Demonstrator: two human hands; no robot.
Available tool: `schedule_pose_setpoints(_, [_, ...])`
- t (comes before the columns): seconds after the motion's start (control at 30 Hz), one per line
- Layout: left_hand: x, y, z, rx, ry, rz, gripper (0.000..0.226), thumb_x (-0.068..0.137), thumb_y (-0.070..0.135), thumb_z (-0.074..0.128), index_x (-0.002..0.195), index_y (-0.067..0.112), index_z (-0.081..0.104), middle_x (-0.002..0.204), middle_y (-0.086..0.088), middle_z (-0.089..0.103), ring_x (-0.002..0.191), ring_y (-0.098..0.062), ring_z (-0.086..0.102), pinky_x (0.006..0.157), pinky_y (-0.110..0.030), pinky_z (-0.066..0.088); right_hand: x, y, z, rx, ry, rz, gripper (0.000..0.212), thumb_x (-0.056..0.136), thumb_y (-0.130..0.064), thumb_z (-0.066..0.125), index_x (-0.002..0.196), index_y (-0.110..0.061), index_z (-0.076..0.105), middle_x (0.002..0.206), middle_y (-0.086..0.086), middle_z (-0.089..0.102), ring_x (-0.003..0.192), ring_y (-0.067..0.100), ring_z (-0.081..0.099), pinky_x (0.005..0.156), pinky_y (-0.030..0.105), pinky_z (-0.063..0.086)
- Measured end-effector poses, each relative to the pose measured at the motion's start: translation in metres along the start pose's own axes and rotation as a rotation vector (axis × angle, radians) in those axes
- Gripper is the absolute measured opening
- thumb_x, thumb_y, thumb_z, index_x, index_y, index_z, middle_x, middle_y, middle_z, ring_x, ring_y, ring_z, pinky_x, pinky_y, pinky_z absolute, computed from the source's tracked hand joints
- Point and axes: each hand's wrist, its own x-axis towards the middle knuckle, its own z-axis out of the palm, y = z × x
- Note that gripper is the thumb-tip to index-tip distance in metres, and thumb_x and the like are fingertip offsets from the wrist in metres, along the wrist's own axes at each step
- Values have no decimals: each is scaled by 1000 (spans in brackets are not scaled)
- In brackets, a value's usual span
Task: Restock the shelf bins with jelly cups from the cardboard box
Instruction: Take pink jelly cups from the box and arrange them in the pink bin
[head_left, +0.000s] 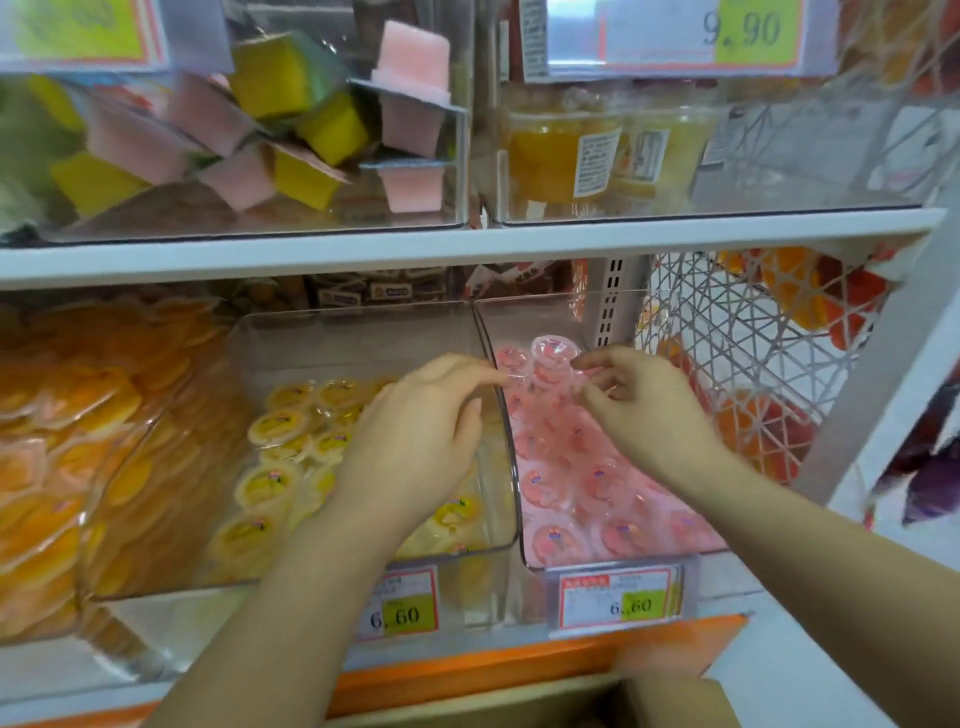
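Jelly cups (597, 483), the pink ones, are lying in loose layers in the rightmost clear bin (602, 564) on the lower shelf. They are heaping up toward the back, where a top cup (553, 354) is sitting highest with its lid tipped toward you.

Your right hand (649, 410) is hovering over that back heap with its fingers loosely curled and the index tip touching the top cup's rim. Whether that grip is pinching the cup or only nudging it, I cannot tell. Your left hand (415, 431) is reaching across the curved wall between the bins. Its grip is spread and relaxed, holding nothing, with the fingertips close to the pink heap.

By my judgement you are settling cups into the pile, so be pressing them down lightly and flat, lids up, rather than squeezing, as the film lids are looking thin. Be keeping the left wrist lifted, because it is hanging right over the yellow cups (270, 426) in the neighbouring bin (363, 322) and could be dragging one across the wall. The pile is standing lower at the front than at the back, so be spreading it forward. The cardboard box (670, 701) is waiting below the shelf edge, at the bottom of the view, for the next handful.
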Motion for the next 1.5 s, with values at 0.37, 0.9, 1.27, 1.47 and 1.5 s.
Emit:
schedule_pose_setpoints(0.37, [-159,28,7,-79,524,40,23,85,-3,45,84,0,67,85,-7,65,84,-15,58,76,-22,44,-189,24,53,182,156,-451,13,86,-16,52,90,-13,64,78,-13,53,69,-3,44,67,8,38])
schedule_pose_setpoints(0.9, [-315,-58,125,-94,-921,-665,95,63,67,70,139,59,13,155,11,0,136,-22,32,107,-39,36,-264,123,138,-539,-1155,9,113,67,-57,70,146,-45,-9,154,-2,1,137,36,9,110,46,29])
schedule_pose_setpoints(1.27, [-316,-49,136,-20,-857,-631,80,63,59,73,128,49,28,131,4,18,121,-26,40,99,-37,41,-272,116,151,-546,-1122,11,108,65,-56,71,146,-36,2,140,1,15,132,32,27,103,46,35])
schedule_pose_setpoints(1.47, [-319,-62,122,-253,-871,-731,92,65,46,80,134,57,21,136,7,22,130,-19,35,104,-29,35,-280,114,152,-581,-1212,-47,100,76,-58,62,144,-48,-10,149,1,19,134,32,24,99,51,36])
schedule_pose_setpoints(1.5, [-318,-63,120,-267,-894,-739,96,66,45,80,138,55,17,142,4,21,133,-18,33,105,-29,33,-281,113,153,-577,-1207,-38,95,79,-55,61,144,-49,-7,149,2,21,134,32,24,99,52,36])
